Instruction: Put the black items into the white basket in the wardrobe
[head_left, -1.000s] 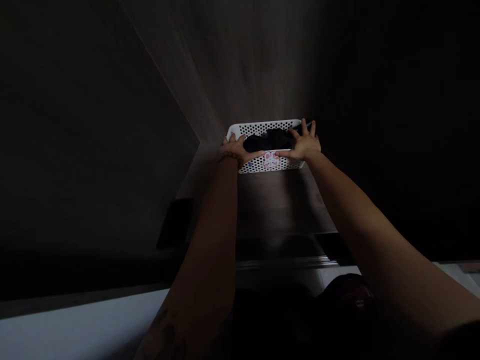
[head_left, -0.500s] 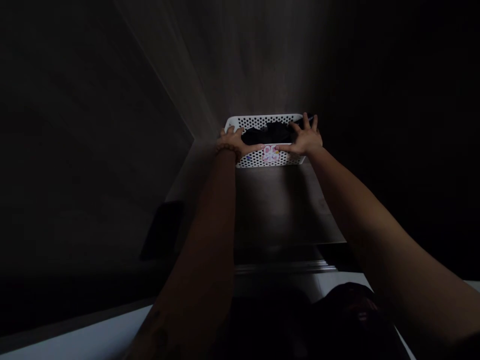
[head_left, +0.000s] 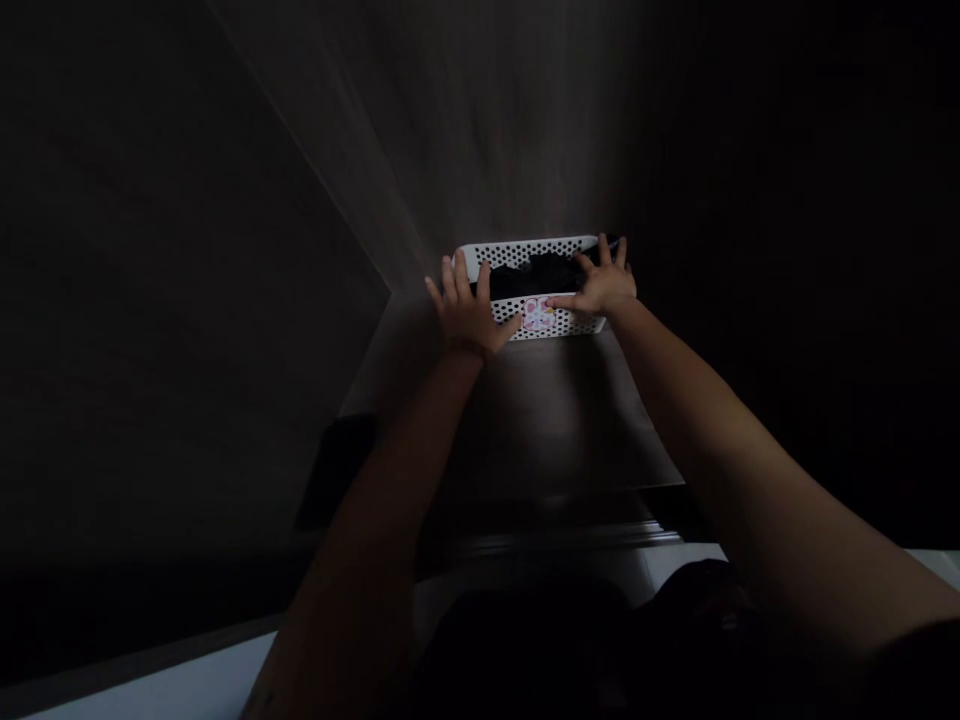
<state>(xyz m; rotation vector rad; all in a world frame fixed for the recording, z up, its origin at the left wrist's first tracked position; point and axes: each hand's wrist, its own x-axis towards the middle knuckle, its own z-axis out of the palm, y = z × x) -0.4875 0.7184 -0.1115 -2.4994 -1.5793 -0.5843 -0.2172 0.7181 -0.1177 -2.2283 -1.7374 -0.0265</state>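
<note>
A white perforated plastic basket (head_left: 577, 325) with a pink bunny sticker (head_left: 538, 313) on its front stands at the back of a dark wooden shelf (head_left: 540, 400). Black cloth-like items (head_left: 551, 270) lie inside it. My left hand (head_left: 466, 310) is spread flat over the basket's front left corner, fingers apart, gripping nothing. At the basket's right end is my right hand (head_left: 609, 288), its thumb along the front wall and its fingers over the right rim, holding that end. A bracelet circles my left wrist.
Dark wooden panels (head_left: 300, 200) close in the shelf at the left and back. A dark rectangular shape (head_left: 334, 470) is at the left by the shelf's front. Metal rails (head_left: 570, 538) run along the front edge. The right side is in deep shadow.
My left hand has come off the basket's left end, turning flatter and moving nearer to me with fingers spread. My right hand stays at the right end. The view has shifted slightly.
</note>
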